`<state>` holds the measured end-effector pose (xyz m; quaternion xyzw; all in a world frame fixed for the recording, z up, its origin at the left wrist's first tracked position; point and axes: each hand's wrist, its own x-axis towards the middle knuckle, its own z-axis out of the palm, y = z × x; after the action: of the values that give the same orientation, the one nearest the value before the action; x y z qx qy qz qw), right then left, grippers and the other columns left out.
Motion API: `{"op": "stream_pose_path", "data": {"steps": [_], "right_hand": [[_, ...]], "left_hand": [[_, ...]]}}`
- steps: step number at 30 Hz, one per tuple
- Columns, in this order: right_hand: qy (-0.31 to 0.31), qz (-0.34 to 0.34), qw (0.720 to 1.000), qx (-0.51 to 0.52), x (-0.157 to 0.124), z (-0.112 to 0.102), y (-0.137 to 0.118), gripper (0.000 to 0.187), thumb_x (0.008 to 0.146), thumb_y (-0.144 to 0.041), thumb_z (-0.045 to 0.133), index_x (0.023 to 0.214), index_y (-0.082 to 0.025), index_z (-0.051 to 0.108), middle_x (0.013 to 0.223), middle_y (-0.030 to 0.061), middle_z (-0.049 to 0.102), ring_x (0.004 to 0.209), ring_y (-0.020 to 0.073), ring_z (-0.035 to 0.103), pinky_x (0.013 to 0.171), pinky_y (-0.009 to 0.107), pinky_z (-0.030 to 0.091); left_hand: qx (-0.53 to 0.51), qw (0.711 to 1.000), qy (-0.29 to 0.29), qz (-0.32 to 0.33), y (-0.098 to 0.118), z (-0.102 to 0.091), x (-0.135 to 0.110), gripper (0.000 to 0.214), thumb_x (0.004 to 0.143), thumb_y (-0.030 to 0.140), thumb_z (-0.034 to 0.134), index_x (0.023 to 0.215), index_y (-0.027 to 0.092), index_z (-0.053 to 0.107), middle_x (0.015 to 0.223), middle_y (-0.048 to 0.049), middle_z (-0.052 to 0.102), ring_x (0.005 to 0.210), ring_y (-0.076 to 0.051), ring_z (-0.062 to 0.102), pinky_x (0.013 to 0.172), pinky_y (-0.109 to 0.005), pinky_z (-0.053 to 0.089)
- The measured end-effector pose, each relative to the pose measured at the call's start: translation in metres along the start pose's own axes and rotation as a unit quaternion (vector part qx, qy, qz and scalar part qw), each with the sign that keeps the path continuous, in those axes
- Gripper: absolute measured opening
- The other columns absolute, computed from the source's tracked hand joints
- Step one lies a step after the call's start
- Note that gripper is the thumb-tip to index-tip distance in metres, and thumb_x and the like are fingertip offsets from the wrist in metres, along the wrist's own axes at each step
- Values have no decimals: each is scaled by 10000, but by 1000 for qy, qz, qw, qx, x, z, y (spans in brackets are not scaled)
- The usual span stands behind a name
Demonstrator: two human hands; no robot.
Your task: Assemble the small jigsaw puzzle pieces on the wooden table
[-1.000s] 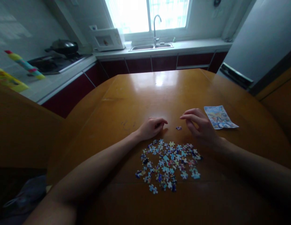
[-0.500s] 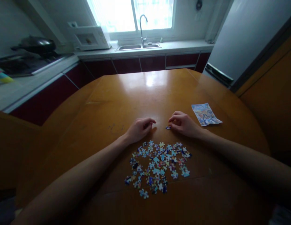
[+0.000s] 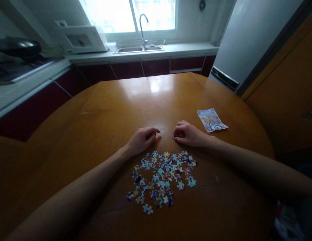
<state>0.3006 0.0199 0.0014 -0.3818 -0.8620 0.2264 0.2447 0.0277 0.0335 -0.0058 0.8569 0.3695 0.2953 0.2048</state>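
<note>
A spread of loose jigsaw puzzle pieces (image 3: 161, 183), mostly pale blue with some dark blue, yellow and reddish ones, lies on the wooden table in front of me. Just beyond them my left hand (image 3: 142, 140) rests on the tabletop, its fingers loosely bent. Its index finger and thumb are apart with nothing visible between them. Opposite it, my right hand (image 3: 188, 134) pinches a small dark blue puzzle piece (image 3: 173, 137) between thumb and fingers, low at the table surface. Most of that piece is covered by the fingertips.
A creased printed picture sheet (image 3: 211, 119) lies beyond my right hand on the wooden table (image 3: 145, 100). Past the table's far edge run a counter with a sink (image 3: 130, 50), a white microwave (image 3: 82, 39) and a stove with a dark pan (image 3: 18, 47). A fridge (image 3: 253, 36) stands at right.
My view has turned slightly right, so everything sits further left. The piece at my right hand, earlier lying more exposed by the fingertips, is now mostly covered by them. My left hand keeps its pose.
</note>
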Motion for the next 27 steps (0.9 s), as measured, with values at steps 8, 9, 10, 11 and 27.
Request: {"op": "stream_pose_path", "data": {"steps": [8, 9, 10, 11, 27], "right_hand": [[0, 9, 1000, 4, 0, -1, -1, 34, 833, -227, 711, 849, -201, 698, 885, 47, 632, 871, 192, 545, 795, 335, 445], [-2, 11, 1000, 7, 0, -1, -1, 40, 835, -235, 713, 848, -198, 701, 884, 48, 634, 867, 190, 547, 796, 336, 445], [-3, 12, 1000, 10, 0, -1, -1, 48, 839, -242, 714, 848, -196, 704, 881, 48, 635, 863, 189, 549, 795, 336, 444], [-2, 14, 1000, 13, 0, -1, -1, 57, 843, -251, 714, 845, -195, 707, 875, 48, 634, 858, 188, 550, 792, 335, 444], [82, -38, 996, 0, -8, -40, -31, 78, 893, -248, 664, 950, -206, 697, 973, 69, 650, 933, 208, 598, 842, 373, 483]], "left_hand": [[-1, 1000, -2, 6, 2, -1, 1, 244, 921, 199, 507, 981, 134, 734, 605, 18, 592, 505, -78, 472, 514, -188, 378], [-2, 1000, -1, 6, 3, -1, 1, 244, 920, 200, 506, 977, 133, 734, 607, 16, 595, 507, -79, 475, 514, -188, 379], [-3, 1000, -1, 6, 3, -1, 1, 245, 920, 202, 506, 977, 132, 734, 616, 12, 602, 513, -80, 482, 517, -187, 383], [-4, 1000, -1, 6, 3, -1, 1, 244, 921, 204, 507, 977, 132, 734, 628, 8, 612, 521, -81, 489, 523, -188, 388], [-20, 1000, -14, 2, 0, 1, 0, 224, 922, 191, 519, 983, 138, 729, 663, 1, 622, 550, -85, 492, 548, -199, 393]]}}
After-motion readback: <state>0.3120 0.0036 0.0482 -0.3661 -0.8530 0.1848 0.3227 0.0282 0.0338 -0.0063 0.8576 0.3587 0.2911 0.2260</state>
